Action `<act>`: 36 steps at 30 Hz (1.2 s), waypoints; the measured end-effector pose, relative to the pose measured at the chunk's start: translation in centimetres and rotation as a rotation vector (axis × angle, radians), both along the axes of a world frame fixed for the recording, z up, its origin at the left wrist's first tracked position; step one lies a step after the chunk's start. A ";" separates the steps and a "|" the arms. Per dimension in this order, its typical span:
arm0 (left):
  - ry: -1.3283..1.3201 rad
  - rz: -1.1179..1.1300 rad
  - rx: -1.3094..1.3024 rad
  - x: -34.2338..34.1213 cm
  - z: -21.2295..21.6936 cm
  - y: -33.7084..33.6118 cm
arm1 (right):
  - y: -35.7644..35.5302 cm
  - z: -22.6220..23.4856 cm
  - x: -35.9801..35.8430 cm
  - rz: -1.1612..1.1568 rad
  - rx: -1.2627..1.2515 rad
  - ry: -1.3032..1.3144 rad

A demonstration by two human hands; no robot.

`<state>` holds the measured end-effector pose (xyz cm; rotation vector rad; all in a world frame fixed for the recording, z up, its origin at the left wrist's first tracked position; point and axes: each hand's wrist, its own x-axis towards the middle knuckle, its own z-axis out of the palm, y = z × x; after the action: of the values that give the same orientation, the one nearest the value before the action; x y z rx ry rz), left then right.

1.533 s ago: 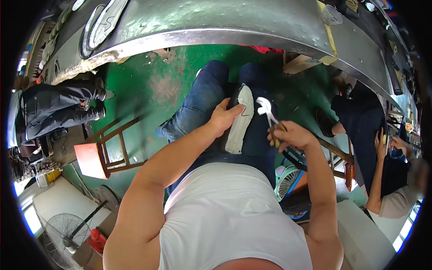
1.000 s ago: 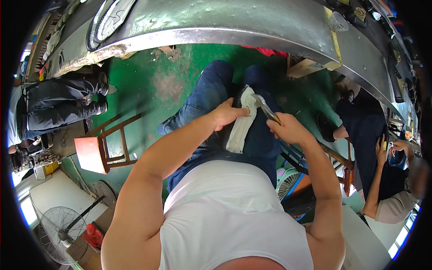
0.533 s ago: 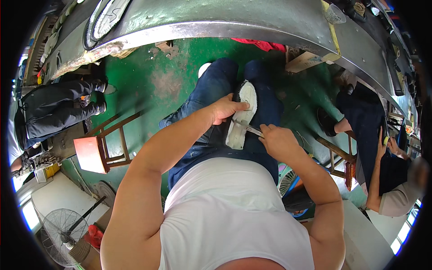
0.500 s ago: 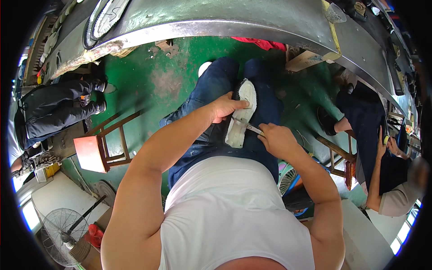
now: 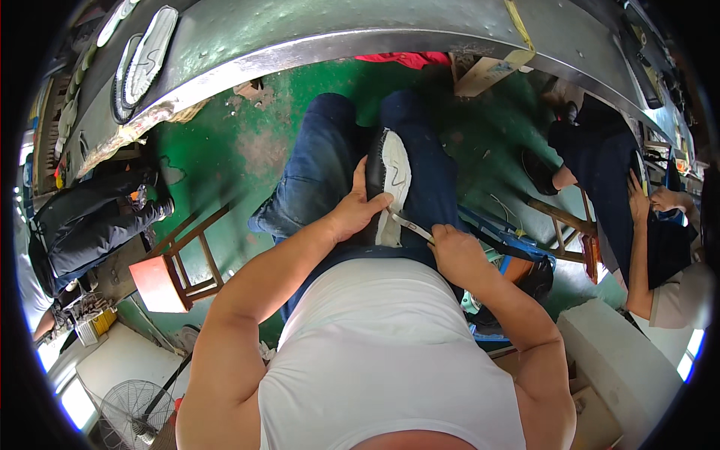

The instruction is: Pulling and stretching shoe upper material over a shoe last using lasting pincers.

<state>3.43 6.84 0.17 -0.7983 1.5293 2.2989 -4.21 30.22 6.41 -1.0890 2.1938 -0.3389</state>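
The left hand [image 5: 358, 212] has slid toward six o'clock on the shoe piece [image 5: 397, 169] in the lap [image 5: 421, 154], clamping its edge; at four o'clock the right hand [image 5: 456, 251] grips a metal tool [image 5: 412, 226]; likely steadier there.

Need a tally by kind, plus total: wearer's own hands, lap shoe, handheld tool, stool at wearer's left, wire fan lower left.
Left hand and right hand: 2
Shoe: 1
Tool: 1
Stool: 1
Fan, partly cut off: 1
Total: 6
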 end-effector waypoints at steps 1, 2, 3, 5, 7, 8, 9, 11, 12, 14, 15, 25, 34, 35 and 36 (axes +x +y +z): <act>0.022 0.028 -0.029 0.1 0.0 0.5 | 0.0 0.3 0.3 0.006 0.037 0.021; 0.022 0.026 -0.028 0.0 -0.5 0.8 | -0.1 0.4 0.3 0.013 0.073 0.046; 0.037 0.053 -0.087 -0.2 -1.3 1.1 | 0.1 0.2 0.0 0.012 0.073 0.047; 0.054 0.080 -0.146 -0.4 -2.0 1.2 | 0.5 -0.3 -1.0 0.051 -0.010 -0.040; 0.028 0.129 -0.031 -0.8 -2.0 0.9 | 0.2 -0.6 -0.9 0.092 -0.014 0.016; 0.030 0.133 -0.034 -0.6 -2.1 0.8 | -0.1 -0.6 -0.8 0.138 -0.020 0.069; 0.055 0.107 -0.118 -0.4 -2.4 0.8 | -0.1 -0.4 -0.7 0.143 -0.024 0.072; 0.113 0.048 -0.375 0.4 -3.6 1.3 | 0.5 0.0 -0.4 0.081 0.107 -0.028; 0.146 0.008 -0.542 0.8 -3.6 1.8 | 0.8 -0.1 -1.1 0.082 0.106 -0.024; 0.125 -0.080 -0.587 1.6 -3.3 1.4 | 1.3 -0.7 -4.0 0.066 0.111 -0.452; 0.095 -0.167 -0.498 2.3 -2.9 1.2 | 1.0 -0.4 -5.4 -0.020 0.288 -0.777; 0.005 -0.426 -0.463 1.6 -0.4 -0.1 | -6.2 -3.2 -6.1 -0.112 -0.028 -0.035; 0.028 -0.271 -0.293 1.3 0.5 -1.4 | -6.5 -4.2 -7.2 -0.142 -0.116 -0.264; 0.051 -0.287 -0.344 1.6 -0.3 -2.1 | -6.1 -3.7 -7.3 -0.251 -0.158 -0.380; 0.069 -0.236 -0.238 1.3 -0.2 -2.3 | -5.2 -3.3 -7.5 -0.365 -0.201 -0.490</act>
<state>4.76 4.51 -0.07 -0.5609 1.8441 2.0210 -11.70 25.04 3.09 -0.6070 1.9239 -0.9027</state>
